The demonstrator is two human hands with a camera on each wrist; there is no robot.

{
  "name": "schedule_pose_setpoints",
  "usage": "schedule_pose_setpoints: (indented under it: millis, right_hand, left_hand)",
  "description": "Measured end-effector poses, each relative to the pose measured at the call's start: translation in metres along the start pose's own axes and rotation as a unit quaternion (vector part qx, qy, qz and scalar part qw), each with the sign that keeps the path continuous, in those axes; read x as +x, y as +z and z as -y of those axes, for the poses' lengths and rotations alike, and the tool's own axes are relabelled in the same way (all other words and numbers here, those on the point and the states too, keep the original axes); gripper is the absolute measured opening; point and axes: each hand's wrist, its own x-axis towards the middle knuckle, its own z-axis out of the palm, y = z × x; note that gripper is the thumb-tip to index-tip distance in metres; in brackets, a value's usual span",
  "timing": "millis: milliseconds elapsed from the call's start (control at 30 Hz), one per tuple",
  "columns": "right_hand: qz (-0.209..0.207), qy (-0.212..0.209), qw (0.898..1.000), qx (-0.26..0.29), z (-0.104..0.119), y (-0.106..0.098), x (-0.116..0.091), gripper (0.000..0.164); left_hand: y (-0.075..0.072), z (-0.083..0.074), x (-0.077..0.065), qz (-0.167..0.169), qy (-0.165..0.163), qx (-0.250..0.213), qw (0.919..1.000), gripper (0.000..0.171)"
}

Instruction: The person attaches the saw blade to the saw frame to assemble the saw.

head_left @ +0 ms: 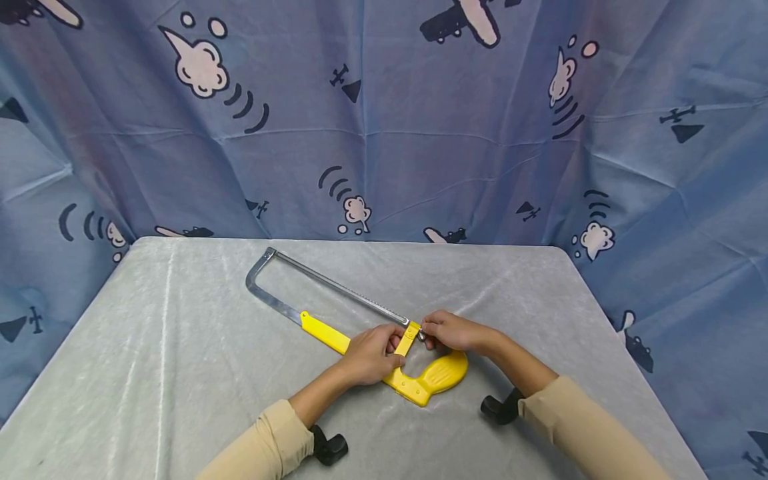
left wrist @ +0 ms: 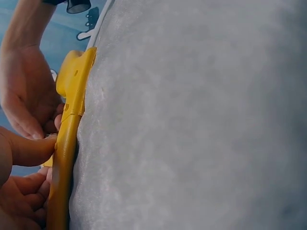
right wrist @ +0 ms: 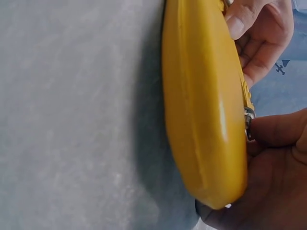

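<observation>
A hacksaw lies on the grey cloth, its yellow frame (head_left: 324,331) nearer the person and its metal blade (head_left: 342,287) on the far side. The rounded yellow handle (head_left: 447,373) points right. My left hand (head_left: 369,357) grips the frame beside the handle, thumb and fingers about the yellow upright (head_left: 407,341). With thumb and fingers, my right hand (head_left: 453,330) pinches the small metal wing nut (right wrist: 248,120) at the blade's handle end. In the right wrist view the handle partly covers the right fingers. The left wrist view shows the left thumb (left wrist: 29,151) against the yellow frame.
The table (head_left: 198,373) is covered with pale grey plush cloth. Behind and beside it hangs a blue curtain (head_left: 396,133) printed with planes and clouds. Black wrist cameras (head_left: 330,450) sit under both forearms, close to the cloth.
</observation>
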Motion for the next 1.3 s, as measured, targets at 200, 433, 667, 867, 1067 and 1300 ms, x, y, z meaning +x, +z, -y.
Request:
schedule_pose_setpoints:
  millis: [200,433,667,867,1067,1300]
  right_hand:
    - [0.007,-0.001,1.000,0.002,0.000,0.000,0.000,0.033]
    - [0.001,-0.005,1.000,0.003,-0.002,0.002,0.000,0.033]
    - [-0.064,-0.064,0.992,-0.084,-0.003,0.012,-0.003,0.030]
    - [-0.130,-0.068,0.976,-0.160,-0.001,0.018,-0.010,0.013]
    - [-0.245,-0.073,0.913,-0.317,0.003,0.026,-0.014,0.027]
    - [-0.296,-0.125,0.872,-0.369,0.001,0.030,-0.014,0.026]
  left_hand:
    - [0.000,0.000,0.000,-0.002,0.003,-0.002,1.0000,0.031]
    - [0.001,0.000,0.000,-0.004,0.005,-0.001,1.0000,0.030]
    - [0.001,0.001,0.000,0.001,-0.002,0.004,1.0000,0.029]
    - [0.000,0.001,0.000,0.003,-0.002,0.008,1.0000,0.029]
    - [0.000,0.000,0.000,0.004,-0.002,0.003,1.0000,0.029]
    - [0.000,0.000,0.000,0.001,-0.001,0.004,1.0000,0.031]
